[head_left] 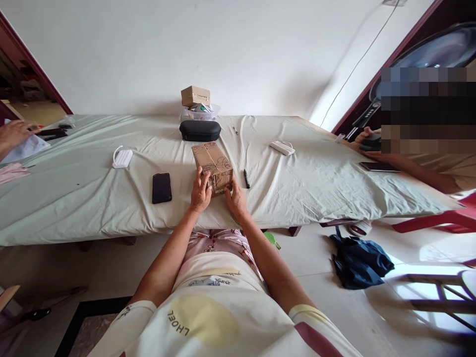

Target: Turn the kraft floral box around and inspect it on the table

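Note:
A brown cardboard box (212, 161) with black scribbles rests on the cloth-covered table in front of me. My left hand (201, 192) grips its near left side, fingers on the top and side. Against the near right corner, my right hand (235, 199) presses with its fingers and thumb. Both hands hold the box between them. Just right of it lies a black marker pen (246, 179). To the left is a dark smartphone (161, 188), lying flat. Behind the box sits a black zip case (200, 130).
White power banks with cable loops lie left (122, 157) and right (282, 148). A plastic basket (203, 115) carries a small carton (195, 96) by the wall. Another person's hand (17, 134) is at far left; a co-worker's arm (420, 171) and a phone (379, 167) are at right.

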Demonstrator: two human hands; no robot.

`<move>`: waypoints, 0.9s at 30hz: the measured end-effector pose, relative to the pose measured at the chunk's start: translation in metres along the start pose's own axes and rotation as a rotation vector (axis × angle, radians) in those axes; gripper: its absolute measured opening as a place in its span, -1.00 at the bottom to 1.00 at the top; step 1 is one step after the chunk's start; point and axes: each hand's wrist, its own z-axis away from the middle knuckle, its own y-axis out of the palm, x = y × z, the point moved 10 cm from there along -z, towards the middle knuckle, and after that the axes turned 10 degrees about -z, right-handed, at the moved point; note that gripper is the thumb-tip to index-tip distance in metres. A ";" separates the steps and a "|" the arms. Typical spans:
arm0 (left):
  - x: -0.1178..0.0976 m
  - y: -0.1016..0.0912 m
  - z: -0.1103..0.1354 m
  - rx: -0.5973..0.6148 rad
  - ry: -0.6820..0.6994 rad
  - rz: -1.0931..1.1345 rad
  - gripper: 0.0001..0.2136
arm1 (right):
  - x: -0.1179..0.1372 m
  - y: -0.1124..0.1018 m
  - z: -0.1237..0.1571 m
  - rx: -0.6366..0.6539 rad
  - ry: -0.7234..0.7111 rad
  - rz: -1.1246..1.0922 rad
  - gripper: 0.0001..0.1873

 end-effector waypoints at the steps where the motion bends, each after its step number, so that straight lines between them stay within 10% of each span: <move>1: 0.002 0.001 0.001 0.006 -0.011 0.008 -0.45 | -0.003 0.003 0.000 0.030 0.039 0.035 -0.25; 9: 0.034 0.014 0.007 0.081 -0.235 0.067 -0.30 | -0.001 0.017 0.002 0.157 0.083 0.287 -0.36; 17: 0.039 0.025 0.012 0.240 -0.320 -0.291 -0.66 | -0.003 0.025 0.005 0.199 0.049 0.333 -0.43; 27: 0.039 0.020 0.012 0.263 -0.340 -0.277 -0.57 | 0.000 -0.009 0.003 -0.081 -0.070 -0.074 -0.10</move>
